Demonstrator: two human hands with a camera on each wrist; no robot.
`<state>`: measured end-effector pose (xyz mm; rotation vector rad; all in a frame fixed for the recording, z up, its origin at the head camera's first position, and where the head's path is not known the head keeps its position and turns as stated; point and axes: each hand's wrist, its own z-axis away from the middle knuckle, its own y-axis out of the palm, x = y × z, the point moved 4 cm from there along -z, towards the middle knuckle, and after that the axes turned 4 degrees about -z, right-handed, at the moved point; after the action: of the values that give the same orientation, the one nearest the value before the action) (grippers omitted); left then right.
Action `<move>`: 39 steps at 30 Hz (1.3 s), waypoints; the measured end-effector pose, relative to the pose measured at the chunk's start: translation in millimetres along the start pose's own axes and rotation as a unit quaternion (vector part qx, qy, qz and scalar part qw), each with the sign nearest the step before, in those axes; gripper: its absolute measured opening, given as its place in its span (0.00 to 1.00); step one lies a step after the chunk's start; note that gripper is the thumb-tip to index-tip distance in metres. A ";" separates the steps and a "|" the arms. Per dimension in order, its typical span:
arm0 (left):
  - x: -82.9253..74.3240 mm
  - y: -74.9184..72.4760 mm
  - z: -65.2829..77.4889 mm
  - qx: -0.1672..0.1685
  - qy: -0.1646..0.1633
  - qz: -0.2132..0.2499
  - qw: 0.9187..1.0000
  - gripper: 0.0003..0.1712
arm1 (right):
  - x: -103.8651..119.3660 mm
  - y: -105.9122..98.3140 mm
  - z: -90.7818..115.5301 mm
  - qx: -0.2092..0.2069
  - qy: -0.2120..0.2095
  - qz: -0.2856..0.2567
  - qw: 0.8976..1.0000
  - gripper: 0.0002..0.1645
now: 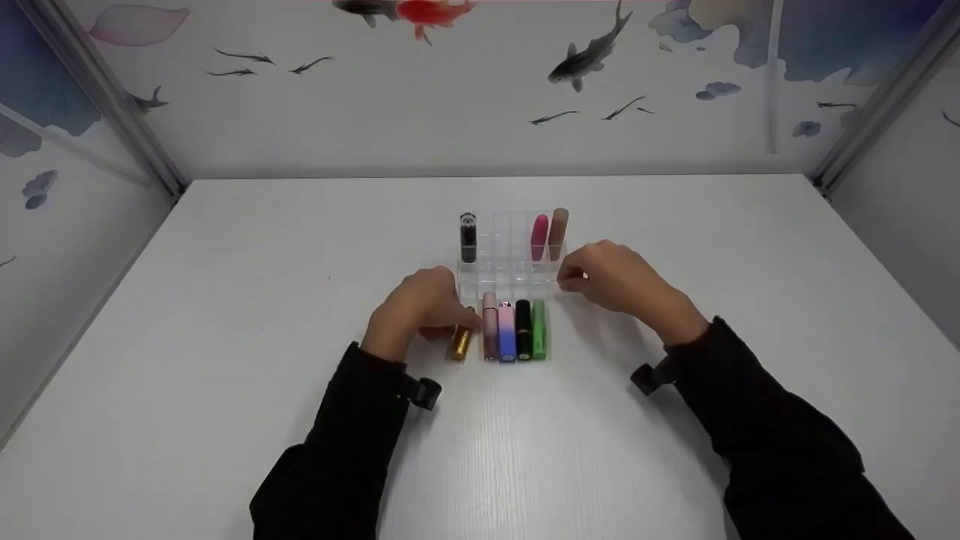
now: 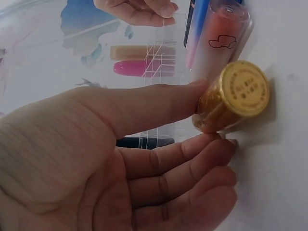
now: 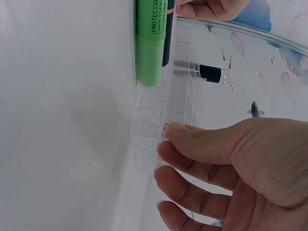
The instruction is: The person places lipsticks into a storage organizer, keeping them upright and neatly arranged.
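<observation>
My left hand (image 1: 427, 304) pinches a gold lipstick tube (image 2: 231, 96) between thumb and fingers; the tube leans over the white table. Behind the row stands a clear lipstick organizer (image 1: 506, 281) with many small compartments. My right hand (image 1: 619, 277) is at its right front corner, thumb and forefinger gripping the edge, the other fingers loosely curled. The organizer bears a black-and-clear tube (image 1: 468, 238) at the back left, and a pink tube (image 1: 539, 237) and a brown tube (image 1: 558, 234) at the back right.
Right of the gold tube, in a row before the organizer, lie a pinkish clear tube (image 1: 490, 326), a pink-and-blue tube (image 1: 507, 331), a black tube (image 1: 523, 330) and a green tube (image 1: 538, 330). Panels printed with fish surround the white table (image 1: 225, 300).
</observation>
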<state>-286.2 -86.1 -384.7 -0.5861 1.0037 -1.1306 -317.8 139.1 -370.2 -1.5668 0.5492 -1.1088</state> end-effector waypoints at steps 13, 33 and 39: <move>-0.5 -2.6 3.4 -0.004 0.013 0.011 1.000 0.15 | -0.2 0.0 -0.6 0.003 0.006 -0.003 1.000 0.08; -1.4 -5.1 9.4 -0.019 0.040 0.004 0.999 0.13 | 0.2 0.0 0.5 0.006 0.017 -0.002 1.000 0.07; -2.4 -4.9 9.0 -0.016 0.034 0.004 0.999 0.12 | 0.6 0.2 0.4 0.008 0.023 0.002 1.000 0.08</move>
<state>-280.7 -86.5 -375.8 -0.5720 1.0835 -1.1356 -317.1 138.8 -370.1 -1.5287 0.5725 -1.1446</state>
